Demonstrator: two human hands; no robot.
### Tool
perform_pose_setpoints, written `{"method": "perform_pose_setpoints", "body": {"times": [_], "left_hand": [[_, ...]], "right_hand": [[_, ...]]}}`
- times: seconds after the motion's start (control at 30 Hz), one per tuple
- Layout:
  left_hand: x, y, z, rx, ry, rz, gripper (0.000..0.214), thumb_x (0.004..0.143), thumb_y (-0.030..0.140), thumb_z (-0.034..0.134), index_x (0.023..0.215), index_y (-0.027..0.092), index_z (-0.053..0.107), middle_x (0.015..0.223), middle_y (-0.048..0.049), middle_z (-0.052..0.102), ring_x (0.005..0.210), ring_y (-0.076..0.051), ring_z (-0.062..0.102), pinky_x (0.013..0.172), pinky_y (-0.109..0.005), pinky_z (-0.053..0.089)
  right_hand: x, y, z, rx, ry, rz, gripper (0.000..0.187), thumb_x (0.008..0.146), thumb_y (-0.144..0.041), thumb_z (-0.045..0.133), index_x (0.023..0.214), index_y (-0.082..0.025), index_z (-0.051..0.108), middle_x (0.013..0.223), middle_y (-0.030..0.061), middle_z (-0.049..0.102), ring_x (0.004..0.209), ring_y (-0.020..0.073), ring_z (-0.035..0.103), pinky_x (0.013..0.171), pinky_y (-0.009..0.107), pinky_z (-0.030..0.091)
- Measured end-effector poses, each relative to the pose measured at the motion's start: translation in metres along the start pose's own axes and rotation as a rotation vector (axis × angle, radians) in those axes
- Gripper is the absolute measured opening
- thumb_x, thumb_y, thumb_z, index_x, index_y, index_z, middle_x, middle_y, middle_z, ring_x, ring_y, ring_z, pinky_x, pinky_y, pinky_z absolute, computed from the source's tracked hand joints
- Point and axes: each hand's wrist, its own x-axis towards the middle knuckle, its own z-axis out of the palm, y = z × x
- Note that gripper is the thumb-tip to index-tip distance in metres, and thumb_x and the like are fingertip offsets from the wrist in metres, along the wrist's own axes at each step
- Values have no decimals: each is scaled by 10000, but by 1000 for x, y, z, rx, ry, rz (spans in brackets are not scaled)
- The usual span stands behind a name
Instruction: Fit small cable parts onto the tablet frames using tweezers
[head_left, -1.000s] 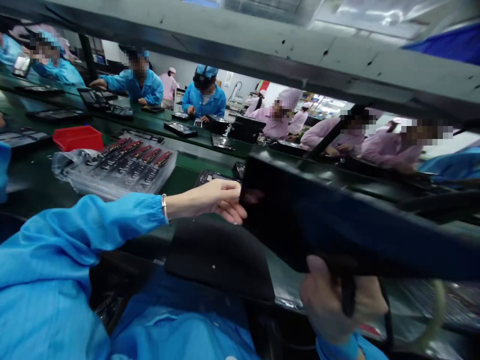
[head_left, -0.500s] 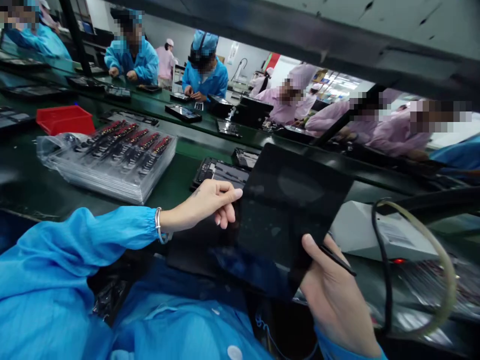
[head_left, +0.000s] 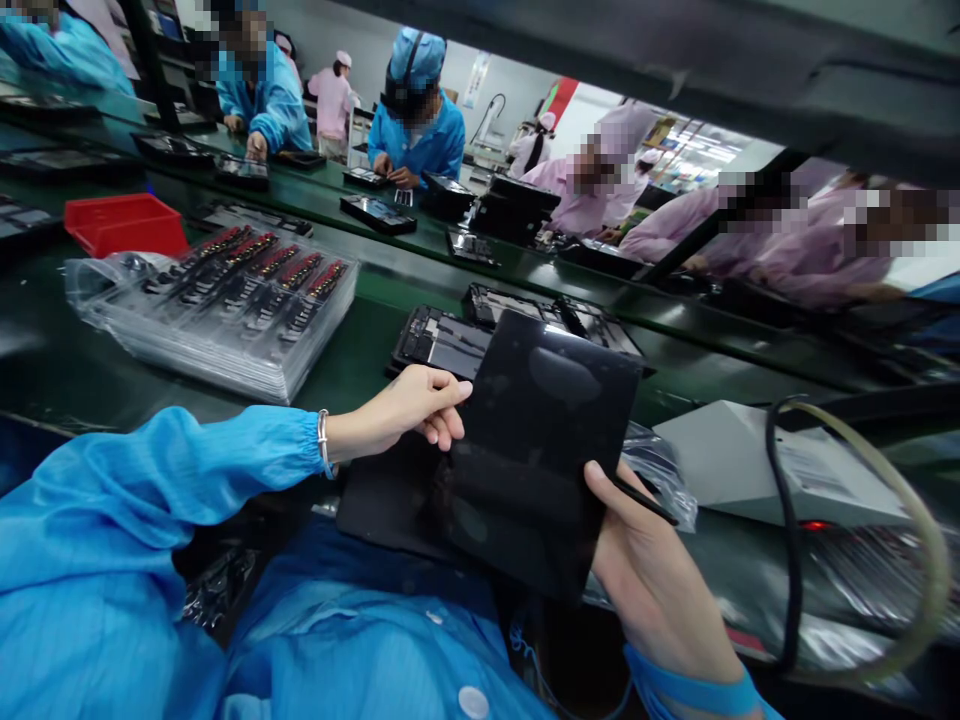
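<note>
Two bare hands held a dark glass panel (head_left: 540,450) up over the person's lap. The left hand (head_left: 405,410) was closed on the panel's left edge, with its fingers curled. The right hand (head_left: 652,580) gripped the lower right edge, and a thin black stick (head_left: 645,499) lay by its thumb. A flat black pad (head_left: 390,505) sat under the panel at 8 o'clock. Two open device frames (head_left: 442,342) lay on the green worktop (head_left: 352,340) at 12 o'clock, just past the panel. A clear plastic stack of trays (head_left: 225,335) with red-and-black parts was at 10 o'clock, and a red bin (head_left: 124,225) was behind it. A white machine (head_left: 772,465) with a long cable (head_left: 787,560) sat at 3 o'clock. Far away, a co-worker in blue (head_left: 416,140) worked at 12 o'clock.
</note>
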Motion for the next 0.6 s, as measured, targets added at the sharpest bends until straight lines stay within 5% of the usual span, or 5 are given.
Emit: {"method": "perform_pose_setpoints", "body": {"times": [0.37,0.6], "left_hand": [[2,-8,-3,11,-53,92,437,916,485,666,707,146,487,565,-18,668,398,-75,594,382,-119,423],[-1,-4,0,52,-59,49,344,1007,294,551,705,141,488,553,-13,658,389,-70,584,379,-115,409]], "right_hand": [[-10,5,-1,-29,41,-105,475,789,-349,801,1242,-272,684,1323,38,679,1286,275,598,1143,528,440],[-17,14,-3,-48,18,-146,449,785,-296,791,1223,-261,700,1320,43,680,1297,285,588,1154,509,431]]}}
